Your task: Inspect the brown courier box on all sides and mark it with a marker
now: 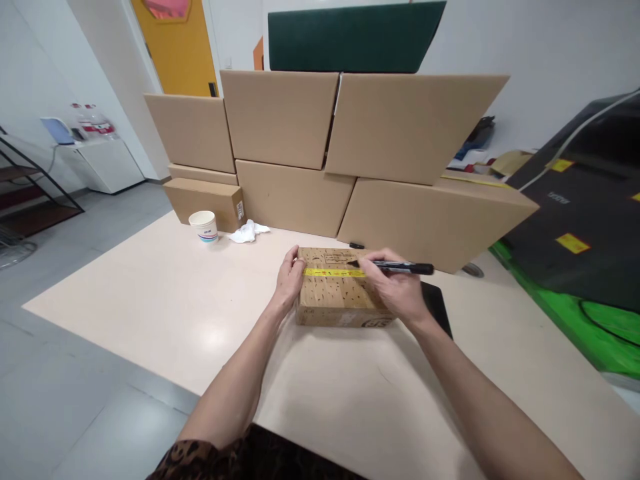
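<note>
A small cardboard box [325, 293] with many dark marks on its top lies on the table before me. A yellow printed strip [327, 272] runs across the top, and a printed rectangle sits behind it. My left hand [290, 279] grips the box's left side, thumb near the strip's end. Between the fingers of my right hand [395, 283] is a black marker [405, 267], its tip at the box top by the printed rectangle. My right hand hides the box's right part. Behind the box lies a small black marker cap [356, 245].
Large cardboard boxes [295, 197] are stacked along the table's back, a dark green box [350, 37] on top. A paper cup [204, 227] and crumpled tissue [249, 231] stand at back left. Right of the small box lies a flat black object [439, 308], partly hidden by my arm.
</note>
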`<state>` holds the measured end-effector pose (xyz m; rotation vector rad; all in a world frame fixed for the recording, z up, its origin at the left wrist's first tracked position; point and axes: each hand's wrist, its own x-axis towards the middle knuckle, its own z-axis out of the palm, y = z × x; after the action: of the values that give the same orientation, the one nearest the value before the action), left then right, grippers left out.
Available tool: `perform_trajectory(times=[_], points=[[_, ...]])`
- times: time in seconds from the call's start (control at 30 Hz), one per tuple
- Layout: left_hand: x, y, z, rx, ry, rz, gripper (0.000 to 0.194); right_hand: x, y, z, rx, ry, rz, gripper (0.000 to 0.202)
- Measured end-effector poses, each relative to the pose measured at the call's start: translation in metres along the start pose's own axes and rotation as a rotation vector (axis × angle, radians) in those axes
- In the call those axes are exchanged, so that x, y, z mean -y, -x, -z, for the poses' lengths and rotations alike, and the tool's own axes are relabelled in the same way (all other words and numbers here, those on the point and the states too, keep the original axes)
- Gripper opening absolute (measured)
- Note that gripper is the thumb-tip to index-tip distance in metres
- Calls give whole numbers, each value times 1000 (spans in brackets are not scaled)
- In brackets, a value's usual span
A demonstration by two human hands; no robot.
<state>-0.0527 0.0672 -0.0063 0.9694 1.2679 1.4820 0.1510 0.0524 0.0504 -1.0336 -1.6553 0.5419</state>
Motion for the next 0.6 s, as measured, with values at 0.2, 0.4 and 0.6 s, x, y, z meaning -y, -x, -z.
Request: perform_trajectory(times=[0.2, 0.4, 0.6], points=[[-2, 0, -1, 3, 13, 4, 54, -51, 21, 53, -99, 309, 103, 16], [-6, -1, -1, 4, 17, 6, 53, -94, 42, 69, 427, 625, 32, 18], [-7, 1, 1, 3, 19, 2, 49, -98, 42, 56, 514, 715, 0, 22]])
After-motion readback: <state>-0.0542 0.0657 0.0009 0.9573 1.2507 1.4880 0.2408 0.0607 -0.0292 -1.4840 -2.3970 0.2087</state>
